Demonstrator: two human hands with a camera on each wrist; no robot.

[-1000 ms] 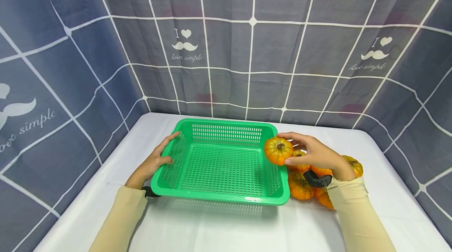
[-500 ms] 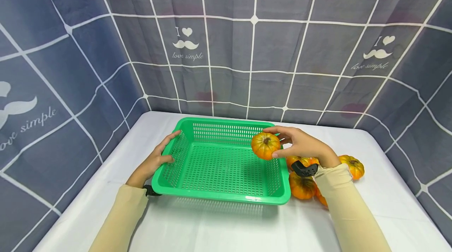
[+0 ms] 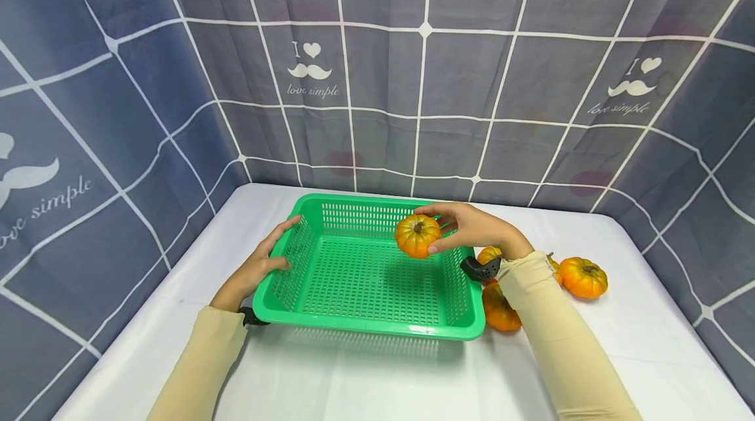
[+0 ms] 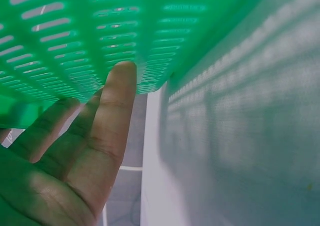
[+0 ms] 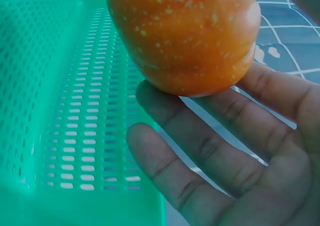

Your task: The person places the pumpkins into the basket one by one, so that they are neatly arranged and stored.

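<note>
A green perforated plastic basket (image 3: 371, 329) stands on the white-covered table in the head view. At its left rim my left hand (image 3: 262, 263) holds on, thumb over the inside. In the left wrist view the fingers (image 4: 112, 116) lie along the outside of the slotted wall. My right hand (image 3: 472, 227) holds a small orange pumpkin (image 3: 417, 236) between thumb and fingers, above the right half of the basket. Close up in the right wrist view, the pumpkin (image 5: 185, 40) shows its speckled orange skin, with the lower fingers (image 5: 175, 171) spread beneath it.
Several more small pumpkins lie right of the basket, partly hidden by the right forearm; one pumpkin (image 3: 501, 308) is near the basket's front right corner, another pumpkin (image 3: 584, 278) farther right. A grey checked curtain (image 3: 377, 80) hangs behind and at both sides.
My right hand has carried the pumpkin leftward and slightly up, from the basket's right rim to over its inside. My left hand has stayed at the left rim.
</note>
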